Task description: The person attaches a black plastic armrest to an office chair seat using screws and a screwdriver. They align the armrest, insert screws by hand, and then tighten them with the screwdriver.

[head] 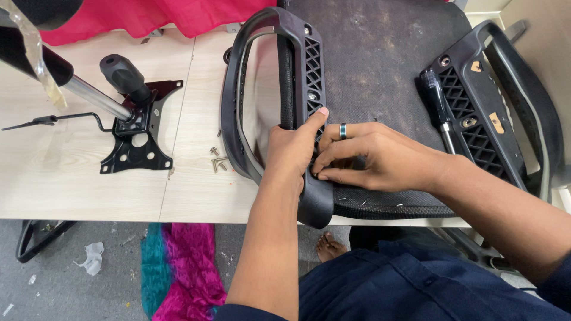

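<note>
The armrest (270, 89) base is covered by both hands. The gas cylinder (35, 53) is cut off at the frame's left edge.

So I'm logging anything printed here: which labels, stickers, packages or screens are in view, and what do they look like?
Two small orange-tan stickers, irregular in shape, on the black right armrest bracket: one near its upper end, one lower down.
Clear plastic wrap strip, top left, hanging off the black cylinder.
No packages, signs or screens.

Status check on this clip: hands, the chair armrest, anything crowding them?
Left hand gripping black armrest against upturned seat base. Right hand fingertips pinching at armrest's lattice bracket. Loose screws on table beside; second armrest clear.
</note>
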